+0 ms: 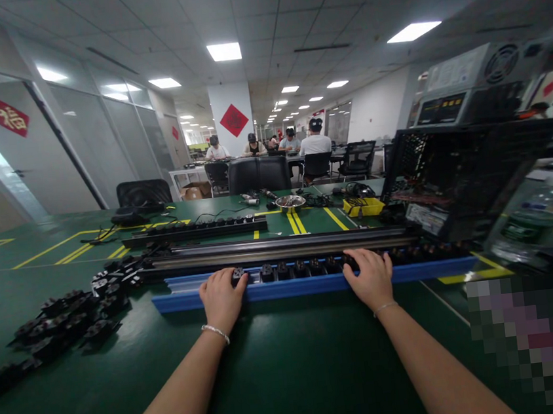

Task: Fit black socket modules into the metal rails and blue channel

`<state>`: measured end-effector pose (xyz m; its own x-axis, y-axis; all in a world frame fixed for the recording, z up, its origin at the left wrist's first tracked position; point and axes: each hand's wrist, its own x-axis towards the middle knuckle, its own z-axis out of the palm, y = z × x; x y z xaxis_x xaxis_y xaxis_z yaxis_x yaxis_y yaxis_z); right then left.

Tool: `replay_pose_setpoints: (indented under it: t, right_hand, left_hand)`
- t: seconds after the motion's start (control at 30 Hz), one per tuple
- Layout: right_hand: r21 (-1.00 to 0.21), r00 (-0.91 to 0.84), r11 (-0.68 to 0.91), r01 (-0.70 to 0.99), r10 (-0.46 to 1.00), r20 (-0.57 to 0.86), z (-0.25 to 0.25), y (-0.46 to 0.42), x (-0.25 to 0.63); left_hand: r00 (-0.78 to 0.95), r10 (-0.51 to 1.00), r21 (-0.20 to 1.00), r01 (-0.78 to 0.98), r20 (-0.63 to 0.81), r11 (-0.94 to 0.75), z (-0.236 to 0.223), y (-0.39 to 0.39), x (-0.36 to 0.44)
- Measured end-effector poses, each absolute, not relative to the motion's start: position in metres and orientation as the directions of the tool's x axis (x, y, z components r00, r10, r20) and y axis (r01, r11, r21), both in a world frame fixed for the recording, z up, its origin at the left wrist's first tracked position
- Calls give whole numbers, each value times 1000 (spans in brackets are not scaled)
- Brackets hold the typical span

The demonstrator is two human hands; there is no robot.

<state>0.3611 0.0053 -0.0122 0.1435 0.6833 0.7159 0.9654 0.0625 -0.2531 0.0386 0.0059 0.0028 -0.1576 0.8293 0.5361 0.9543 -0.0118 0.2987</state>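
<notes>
A long blue channel [295,289] lies crosswise on the green table in front of me, holding a row of black socket modules [300,269]. At its left end, my left hand [221,298] is closed around a black socket module [237,275], which sits in or just over the channel. A small gap separates this module from the others in the row. Farther right, my right hand [371,276] grips the channel from above, thumb near the modules and fingers bent over the far side. What lies under its fingers is partly hidden.
Loose black modules [61,322] are heaped at the left. Behind the channel lie dark rails [281,249], another filled black strip [195,232], a metal bowl [290,202] and a yellow bin [363,207]. An open computer case [470,167] and a bottle [527,220] stand right.
</notes>
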Motion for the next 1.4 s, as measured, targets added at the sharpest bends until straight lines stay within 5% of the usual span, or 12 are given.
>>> replay_pose_setpoints:
  t: [1.4]
  right_hand:
    - [-269,144,87,959,669,729,-12,5,359]
  left_hand:
    - [-187,819,287,958,543,29,4,7,34]
